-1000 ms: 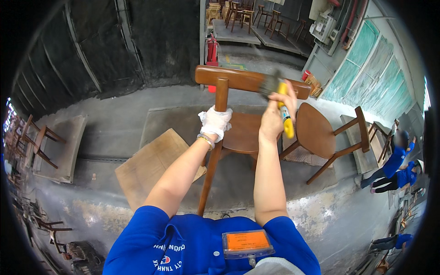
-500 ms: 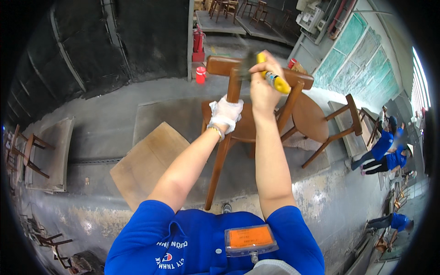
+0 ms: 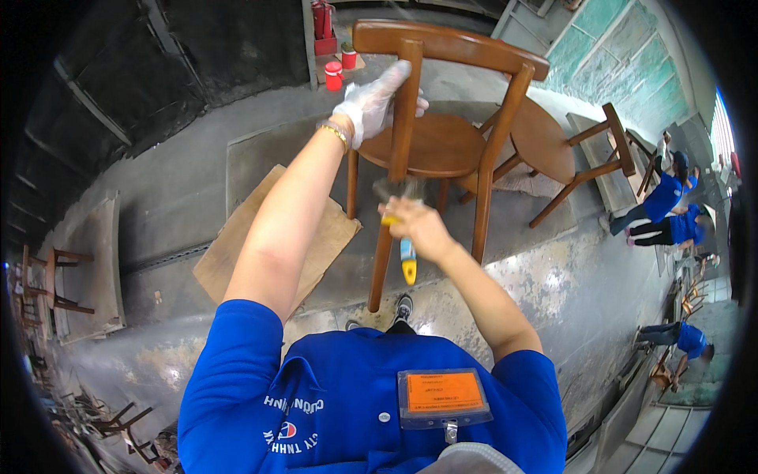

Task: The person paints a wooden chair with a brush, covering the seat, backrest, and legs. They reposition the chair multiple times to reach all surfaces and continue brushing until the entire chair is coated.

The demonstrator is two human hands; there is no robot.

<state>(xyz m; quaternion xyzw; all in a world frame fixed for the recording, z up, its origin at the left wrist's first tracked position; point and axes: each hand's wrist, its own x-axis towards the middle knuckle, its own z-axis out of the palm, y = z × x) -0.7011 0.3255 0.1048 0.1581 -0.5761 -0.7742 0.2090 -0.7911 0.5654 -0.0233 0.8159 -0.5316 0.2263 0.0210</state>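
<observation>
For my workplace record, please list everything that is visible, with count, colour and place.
Curved-back wooden chair: one, brown, centre
Round-seated wooden chair: one, brown, right
Distant wooden chairs: several, brown, far left
Wide brush: one, yellow handle, centre
Flat cardboard sheet: one, tan, left of centre
Cylindrical fire extinguisher: one, red, top
Small round buckets: two, red, near extinguisher
Other people: at least three, blue shirts, right
Rectangular badge: one, orange, chest
Left hand: one, white glove, on centre chair
Right hand: one, bare, on brush
</observation>
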